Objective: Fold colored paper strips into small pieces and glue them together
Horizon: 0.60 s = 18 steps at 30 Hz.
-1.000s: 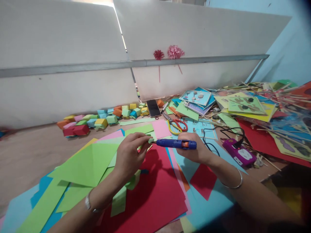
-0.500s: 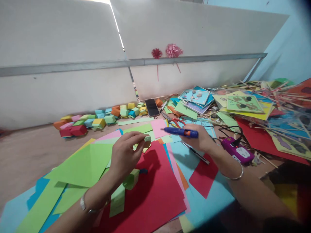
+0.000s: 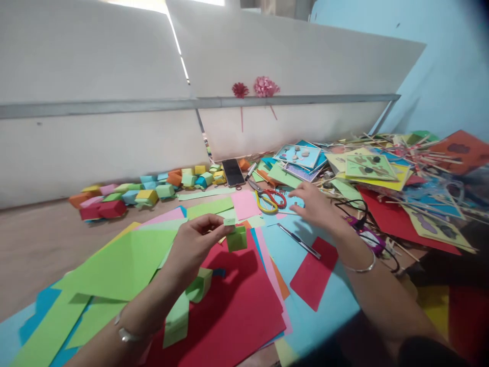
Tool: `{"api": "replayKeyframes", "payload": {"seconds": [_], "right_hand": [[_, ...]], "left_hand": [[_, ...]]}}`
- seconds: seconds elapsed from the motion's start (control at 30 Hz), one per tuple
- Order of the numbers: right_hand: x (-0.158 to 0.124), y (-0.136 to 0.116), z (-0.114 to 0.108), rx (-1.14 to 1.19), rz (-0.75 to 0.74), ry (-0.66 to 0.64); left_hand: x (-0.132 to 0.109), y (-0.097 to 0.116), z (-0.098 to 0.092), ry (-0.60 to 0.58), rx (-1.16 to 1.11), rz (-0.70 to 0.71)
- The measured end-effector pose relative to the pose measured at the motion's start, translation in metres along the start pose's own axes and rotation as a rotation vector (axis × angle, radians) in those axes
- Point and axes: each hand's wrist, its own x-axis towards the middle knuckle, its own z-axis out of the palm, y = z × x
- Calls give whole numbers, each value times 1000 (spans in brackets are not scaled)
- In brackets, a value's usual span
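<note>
My left hand point(image 3: 198, 239) pinches a small light-green folded paper piece point(image 3: 236, 237) between thumb and fingertips, above a red paper sheet point(image 3: 248, 306). Below it, a green folded paper shape point(image 3: 200, 285) and a pale green paper strip point(image 3: 177, 320) rest on the red sheet. My right hand point(image 3: 315, 206) hovers over the blue sheet, fingers apart and nothing visible in them. Close by its left side lie scissors with red and yellow handles point(image 3: 272, 201). A slim cutter knife point(image 3: 299, 240) lies just below, partly over a small red paper piece point(image 3: 315, 275).
Folded paper boxes point(image 3: 147, 198) in several colours line the wall at the back left. A phone point(image 3: 233, 173) lies behind the scissors. Picture cards point(image 3: 298, 154) and thin sticks pile up at the right. A purple electrical box point(image 3: 369, 239) with black cables is beside my right wrist.
The blue glue gun has left my right hand and is out of sight; that hand's fingers have opened. My left hand has turned the green paper piece, showing more of it. The camera has shifted slightly.
</note>
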Motion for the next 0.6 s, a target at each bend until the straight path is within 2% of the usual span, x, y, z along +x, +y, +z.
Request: {"api": "replayKeyframes", "payload": {"seconds": [0.07,0.13,0.23,0.37,0.47,0.6], "right_hand": [[-9,-31,15,461,-172,110],[-21,-58,31,746,-246,138],[-36,-81,51,901,-213,142],[-41,-86,60,1058,-205,105],[-38,-82,59,1116,-150,44],[-34,-76,53,1147,13,-52]], "left_hand": [[-2,1,3,-5,-109,-59],[-6,-1,8,-11,-193,-85],[-13,-4,16,-57,-245,-96],[-16,-4,18,-184,-210,-87],[-7,2,-4,-408,0,-57],[10,12,-50,-686,582,243]]}}
